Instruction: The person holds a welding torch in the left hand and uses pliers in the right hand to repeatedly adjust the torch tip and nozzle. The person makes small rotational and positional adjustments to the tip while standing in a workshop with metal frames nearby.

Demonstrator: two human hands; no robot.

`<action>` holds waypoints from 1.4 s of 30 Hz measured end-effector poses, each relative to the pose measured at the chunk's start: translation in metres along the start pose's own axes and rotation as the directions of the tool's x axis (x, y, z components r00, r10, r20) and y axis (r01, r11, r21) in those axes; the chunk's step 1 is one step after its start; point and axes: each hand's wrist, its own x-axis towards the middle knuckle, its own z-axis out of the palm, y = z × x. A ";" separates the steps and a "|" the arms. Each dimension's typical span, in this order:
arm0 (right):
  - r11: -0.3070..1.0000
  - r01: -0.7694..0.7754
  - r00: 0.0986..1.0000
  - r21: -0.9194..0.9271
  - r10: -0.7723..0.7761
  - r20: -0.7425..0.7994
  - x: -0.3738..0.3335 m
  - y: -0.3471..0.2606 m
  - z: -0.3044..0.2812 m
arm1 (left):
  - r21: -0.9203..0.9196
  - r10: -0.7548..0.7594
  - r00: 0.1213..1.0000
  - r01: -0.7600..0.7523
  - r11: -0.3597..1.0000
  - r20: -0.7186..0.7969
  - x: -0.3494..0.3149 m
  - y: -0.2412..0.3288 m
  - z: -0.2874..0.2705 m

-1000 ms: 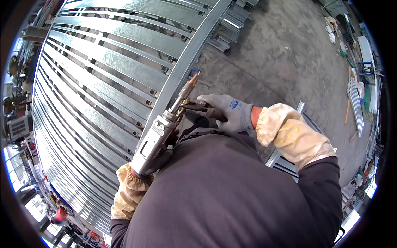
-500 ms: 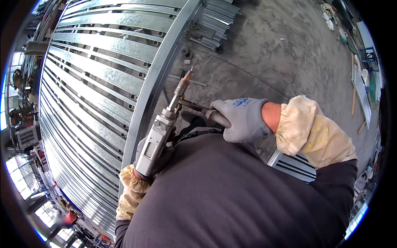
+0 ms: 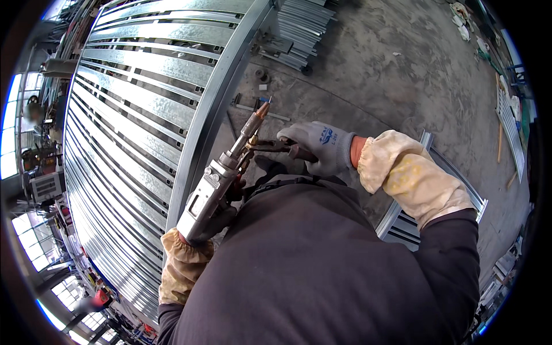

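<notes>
A silver laser welding gun [image 3: 208, 187] with a copper nozzle tip slants up and away, just right of the slatted metal panel. My left hand [image 3: 214, 227], gloved in grey, is closed round its body, and the gun covers most of the fingers. My right hand [image 3: 322, 148], also in a grey glove, is closed on a dark-handled tool that looks like pliers [image 3: 270, 146]. Its brownish end reaches the gun's side below the nozzle; whether it grips there I cannot tell.
The galvanised slatted panel [image 3: 152, 100] with its frame rail [image 3: 215, 95] fills the left. Metal profiles [image 3: 302, 29] are stacked beyond it. Small parts, including a dark roll [image 3: 261, 75], lie on the concrete floor [image 3: 391, 75]. Another slatted frame [image 3: 402, 225] stands right, behind my arm.
My right hand has shifted slightly left and up, with the pliers-like tool. The gun's rear end has swung a little left and its body has rolled slightly.
</notes>
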 end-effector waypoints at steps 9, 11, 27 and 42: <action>0.962 -0.258 0.957 -0.086 0.267 0.114 -0.019 -0.031 -0.009 | 0.059 -0.079 0.990 0.087 0.995 -0.121 0.003 -0.007 0.017; 0.939 -0.314 0.929 -0.139 0.334 0.159 -0.020 -0.052 -0.017 | 0.200 -0.100 0.979 0.135 0.970 -0.175 -0.002 0.000 0.020; 0.987 -0.158 0.973 0.009 0.154 0.174 0.004 -0.038 -0.013 | -0.026 -0.181 0.976 0.179 0.984 -0.122 -0.028 0.011 0.013; 0.968 -0.220 0.970 0.122 0.204 0.130 -0.006 -0.020 -0.005 | -0.132 -0.216 0.954 0.191 0.973 -0.207 -0.037 -0.005 0.011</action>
